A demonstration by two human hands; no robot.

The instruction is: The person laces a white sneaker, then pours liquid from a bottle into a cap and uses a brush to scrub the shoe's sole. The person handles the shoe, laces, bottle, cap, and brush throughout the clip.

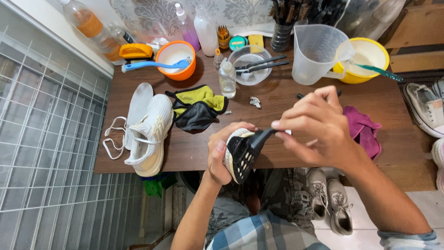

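Here, near the centre of the frame, the left hand (221,155) is gripping a sneaker (240,157) with a black, patterned sole turned toward the camera, fingers wrapped over its white edge and thumb lying along the near side. The right hand (319,127) is coming in from the right, its fingers pinched narrowly around a dark brush handle (263,135) whose tip is touching the sole. The shoe is hovering just above the near edge of the brown wooden table (286,102).

In the left part of the frame, a second white sneaker (150,134) is lying on its side beside a loose white insole (138,104), with white laces (113,136) trailing off the table edge. Next to them, a yellow and black cloth (196,106) is lying crumpled. A magenta rag (363,129) is sitting just right of the right hand.

Along the upper part of the frame, an orange bowl (175,58) is holding a blue brush (157,65), a clear measuring jug (317,53) is standing beside a yellow bowl (365,58), and a small clear bottle (227,78) is standing upright.

At the lower right, a pair of grey sneakers (330,201) is resting on the floor.
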